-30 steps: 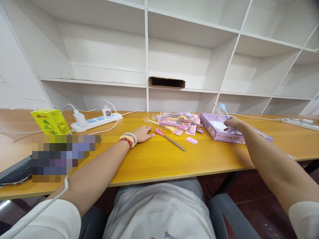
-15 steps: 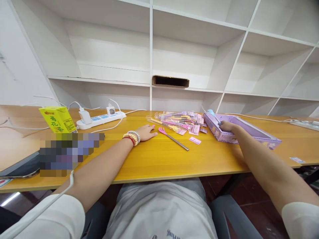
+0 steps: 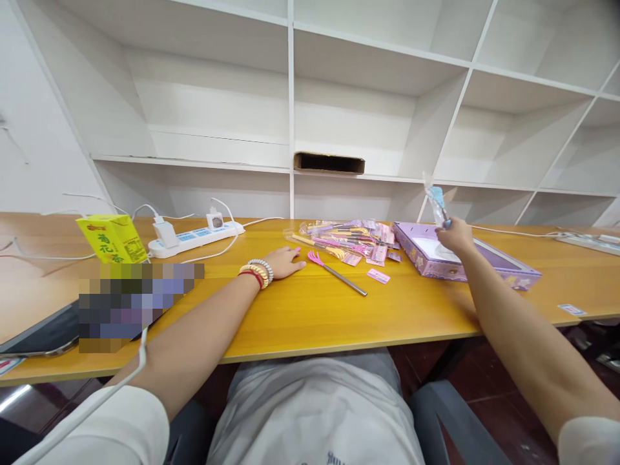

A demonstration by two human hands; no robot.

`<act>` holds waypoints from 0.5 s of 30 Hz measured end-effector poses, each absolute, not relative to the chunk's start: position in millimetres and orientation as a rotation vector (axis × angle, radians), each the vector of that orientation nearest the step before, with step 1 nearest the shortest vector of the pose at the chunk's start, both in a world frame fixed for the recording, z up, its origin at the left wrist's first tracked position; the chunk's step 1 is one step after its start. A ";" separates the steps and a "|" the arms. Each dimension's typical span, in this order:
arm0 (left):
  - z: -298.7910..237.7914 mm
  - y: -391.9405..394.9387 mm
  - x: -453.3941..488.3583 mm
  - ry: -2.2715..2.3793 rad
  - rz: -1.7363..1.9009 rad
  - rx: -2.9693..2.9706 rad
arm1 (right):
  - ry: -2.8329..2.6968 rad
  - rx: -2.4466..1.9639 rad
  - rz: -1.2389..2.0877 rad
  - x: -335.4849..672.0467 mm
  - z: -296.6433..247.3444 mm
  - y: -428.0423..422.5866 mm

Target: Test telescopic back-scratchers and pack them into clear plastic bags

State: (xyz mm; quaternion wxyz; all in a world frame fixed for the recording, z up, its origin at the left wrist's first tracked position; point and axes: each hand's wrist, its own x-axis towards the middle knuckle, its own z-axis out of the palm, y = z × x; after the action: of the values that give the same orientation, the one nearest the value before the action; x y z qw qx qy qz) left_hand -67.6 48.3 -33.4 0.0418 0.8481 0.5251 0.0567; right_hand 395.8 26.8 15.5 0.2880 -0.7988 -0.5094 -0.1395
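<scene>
My right hand (image 3: 456,237) is closed on a blue back scratcher (image 3: 436,196) in a clear wrapper, held up over the purple box (image 3: 513,278). The fingers partly hide its handle. My left hand (image 3: 285,263) lies palm down on the table, fingers stretched out and nothing in them. Just right of its fingertips rests an unwrapped pink back scratcher (image 3: 341,278) with a metal handle. Beyond that is a pile of wrapped back scratchers (image 3: 351,234) in purple, yellow and pink. A small pink card (image 3: 378,276) lies apart in front of the pile.
To the left stand a yellow carton (image 3: 111,239) and a white power strip (image 3: 198,236) with chargers and cables. A dark flat device (image 3: 43,326) lies near the left front edge. White shelving (image 3: 292,116) rises behind the table, holding an open cardboard box (image 3: 329,163).
My right hand has lifted the wrapped blue back scratcher up out of the purple box. My left hand has stayed in place on the table.
</scene>
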 end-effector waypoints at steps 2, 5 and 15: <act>-33.2 48.0 -67.6 1.608 0.167 2.596 | -1.327 -2.164 -0.416 384.5 22.2 7.7; -34.2 49.4 -68.3 1.611 0.168 2.593 | -1.493 -2.199 -0.258 366.1 20.3 -15.8; -39.2 56.7 -69.5 1.609 0.173 2.606 | -1.431 -2.294 -0.105 385.7 -9.0 -14.0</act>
State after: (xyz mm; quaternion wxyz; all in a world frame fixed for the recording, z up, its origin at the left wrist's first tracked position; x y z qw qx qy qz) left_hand -69.5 56.7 -39.2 0.0369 0.8489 0.5243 0.0562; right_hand 385.7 -14.0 -9.0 0.2163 -0.8278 -0.5163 -0.0379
